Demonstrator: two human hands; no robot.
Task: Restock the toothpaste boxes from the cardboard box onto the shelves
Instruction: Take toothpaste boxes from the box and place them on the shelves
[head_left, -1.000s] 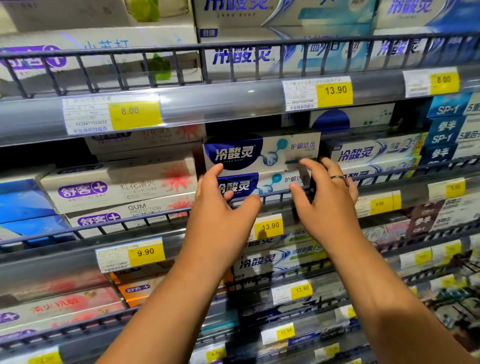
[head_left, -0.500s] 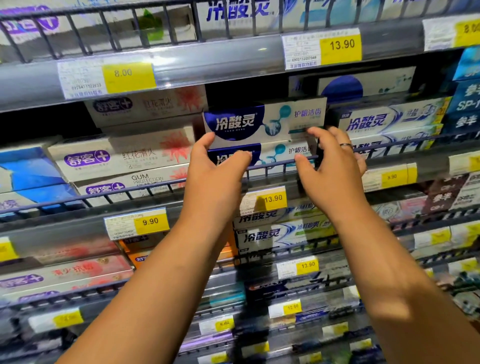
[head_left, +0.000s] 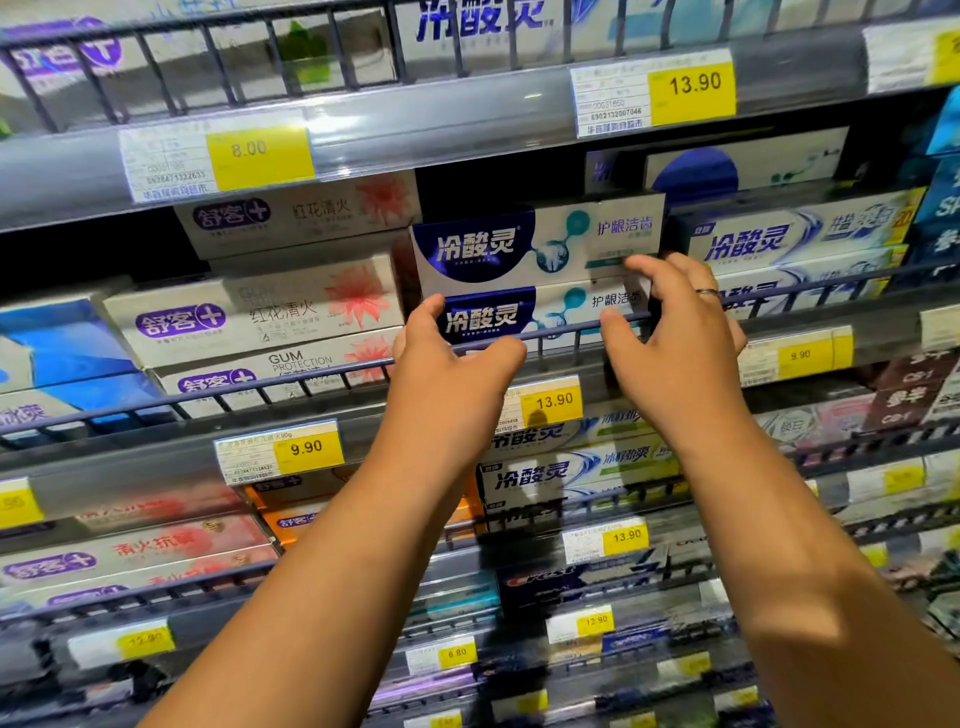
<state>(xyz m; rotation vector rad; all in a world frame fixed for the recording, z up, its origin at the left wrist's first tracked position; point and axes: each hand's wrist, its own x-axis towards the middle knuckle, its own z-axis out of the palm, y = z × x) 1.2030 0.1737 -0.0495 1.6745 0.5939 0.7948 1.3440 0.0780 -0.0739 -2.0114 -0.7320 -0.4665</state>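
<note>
Two white-and-dark-blue toothpaste boxes lie stacked on the middle shelf behind a wire rail (head_left: 311, 382). The upper box (head_left: 535, 244) rests on the lower box (head_left: 561, 309). My left hand (head_left: 447, 384) is at the lower box's left end, thumb up along its edge and fingers curled over the rail. My right hand (head_left: 675, 343) clasps the right end, with its index finger at the seam between the two boxes and its thumb on the rail. A ring sits on one right finger. The cardboard box is out of view.
White boxes with red flowers (head_left: 260, 317) stand to the left, and blue-swirl boxes (head_left: 795, 239) to the right. The shelf lip above (head_left: 415, 130) carries yellow price tags. A 13.90 tag (head_left: 553, 402) hangs below my hands. Lower shelves hold more stocked boxes.
The view has dropped a little, so the shelves sit higher in frame. Both hands have stayed at the ends of the lower box, with hardly any shift.
</note>
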